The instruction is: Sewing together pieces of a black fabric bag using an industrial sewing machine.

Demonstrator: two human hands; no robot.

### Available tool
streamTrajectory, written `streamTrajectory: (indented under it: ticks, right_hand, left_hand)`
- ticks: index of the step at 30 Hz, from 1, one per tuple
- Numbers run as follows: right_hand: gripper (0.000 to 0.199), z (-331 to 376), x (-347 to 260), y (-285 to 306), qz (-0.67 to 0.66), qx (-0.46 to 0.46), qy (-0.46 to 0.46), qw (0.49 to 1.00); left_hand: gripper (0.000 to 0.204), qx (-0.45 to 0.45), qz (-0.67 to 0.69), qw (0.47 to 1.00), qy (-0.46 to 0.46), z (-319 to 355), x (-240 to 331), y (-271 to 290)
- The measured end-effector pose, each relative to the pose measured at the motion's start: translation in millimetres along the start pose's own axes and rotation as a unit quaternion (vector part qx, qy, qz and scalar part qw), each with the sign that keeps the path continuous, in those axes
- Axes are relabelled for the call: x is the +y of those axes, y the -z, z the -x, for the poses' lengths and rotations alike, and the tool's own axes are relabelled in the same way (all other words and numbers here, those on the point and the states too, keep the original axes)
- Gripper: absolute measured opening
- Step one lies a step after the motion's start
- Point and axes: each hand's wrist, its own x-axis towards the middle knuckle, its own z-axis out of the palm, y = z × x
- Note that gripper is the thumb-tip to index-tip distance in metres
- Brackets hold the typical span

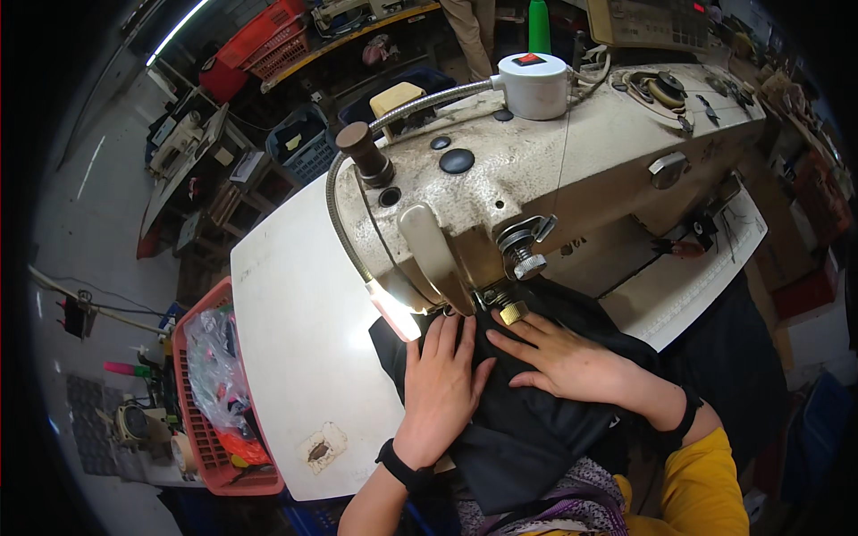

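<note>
1. Your sewing machine [465,201] hides its own needle from view.
2. Your left hand [441,384] and right hand [576,359] cover some of the black cloth [527,433].
3. A standing person [470,36] is cut by the upper edge.
4. The red display [699,7] is too small to read.

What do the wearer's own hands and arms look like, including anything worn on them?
The left hand and right hand are gloveless. Each wrist has a dark band: left band, right band. A yellow sleeve covers the right arm above the bare forearm; no left sleeve shows.
</note>
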Motion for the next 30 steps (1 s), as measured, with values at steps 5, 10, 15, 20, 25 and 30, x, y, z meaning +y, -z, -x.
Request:
streamTrajectory:
  ticks: [5, 10, 15, 20, 25, 30]
  right_hand:
    - [0.071, -1, 1, 0, 0.003, -0.007, -0.003, 1.0]
    - [0.07, -3, -1, 5, 0.019, -0.015, -0.011, 1.0]
    - [0.068, -19, 3, 14, 0.016, -0.08, -0.07, 0.994]
    - [0.053, -7, 3, 4, 0.136, 0.044, 0.009, 0.99]
    - [0.04, 45, -47, 17, 0.029, -0.034, 0.072, 0.996]
    - [0.041, 68, -58, 9, 0.053, -0.009, 0.011, 0.998]
  left_hand:
    - [0.057, 0.016, 0.011, 1.0, 0.002, -1, -3, 0]
    - [0.054, 0.04, 0.049, 0.998, -0.018, 0, -9, 3]
    - [0.052, 0.052, 0.077, 0.996, -0.001, -6, -17, 6]
    - [0.022, 0.016, 0.153, 0.983, -0.099, 1, -7, 21]
    - [0.024, -0.116, 0.193, 0.965, -0.134, 41, 18, 37]
    - [0.033, -0.2, 0.149, 0.967, -0.045, 55, 9, 53]
